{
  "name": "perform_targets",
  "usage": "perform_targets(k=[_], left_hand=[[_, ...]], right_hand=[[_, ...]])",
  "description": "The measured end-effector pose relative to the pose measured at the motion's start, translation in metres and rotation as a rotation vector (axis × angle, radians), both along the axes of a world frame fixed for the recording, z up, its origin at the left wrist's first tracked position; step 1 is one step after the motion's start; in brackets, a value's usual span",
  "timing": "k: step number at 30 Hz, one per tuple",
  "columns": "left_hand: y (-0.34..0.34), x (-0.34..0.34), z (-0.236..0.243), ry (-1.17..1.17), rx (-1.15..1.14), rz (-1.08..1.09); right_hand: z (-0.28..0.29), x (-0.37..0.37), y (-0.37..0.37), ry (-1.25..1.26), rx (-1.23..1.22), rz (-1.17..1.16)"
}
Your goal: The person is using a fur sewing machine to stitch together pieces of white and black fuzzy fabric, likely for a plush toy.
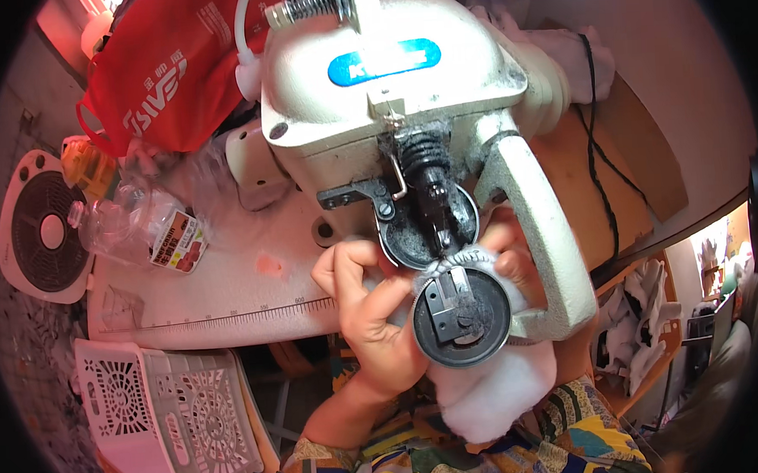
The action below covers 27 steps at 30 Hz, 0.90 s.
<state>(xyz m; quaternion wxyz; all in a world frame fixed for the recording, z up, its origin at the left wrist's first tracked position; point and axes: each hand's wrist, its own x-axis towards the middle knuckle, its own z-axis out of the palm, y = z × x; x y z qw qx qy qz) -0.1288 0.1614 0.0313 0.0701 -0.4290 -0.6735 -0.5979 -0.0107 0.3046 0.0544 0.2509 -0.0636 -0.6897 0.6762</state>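
Note:
White fluffy fabric [496, 392] hangs below the two round feed discs of a cream-coloured fur sewing machine [324, 146]. Its upper edge runs up to the black needle area, where the front disc [482, 333] meets the rear disc [413, 243]. On the left side of the discs, my left hand [370, 313] is closed with bent fingers on the fabric edge. My right hand [515, 252] pinches the fabric on the other side, partly hidden behind the machine's curved arm [557, 246]. The front disc covers some of the fabric and the left fingertips.
A clear plastic bottle [125, 226] with a label lies on the pale table [229, 285], near a red bag [169, 68]. A round-grilled fan [48, 221] stands far left. Below the table edge is a white plastic basket [167, 415]. A black cable [595, 159] hangs at right.

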Motion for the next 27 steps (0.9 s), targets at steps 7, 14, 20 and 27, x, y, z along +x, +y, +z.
perform_targets(k=[7, 14, 20, 27], left_hand=[[-0.038, 0.004, -0.028, -0.044, -0.291, -0.134], [-0.081, 0.032, -0.058, -0.17, -0.288, -0.043], [-0.099, 0.037, -0.048, -0.573, 0.065, -0.06], [-0.113, 0.051, -0.04, -0.797, 0.268, -0.177]], right_hand=[[-0.095, 0.029, -0.058, -0.161, 0.444, -0.04], [-0.097, 0.066, -0.087, -0.326, 0.447, -0.27], [-0.047, 0.081, -0.108, -0.136, 0.631, 0.018], [-0.062, 0.075, -0.127, -0.221, 0.649, -0.184]])
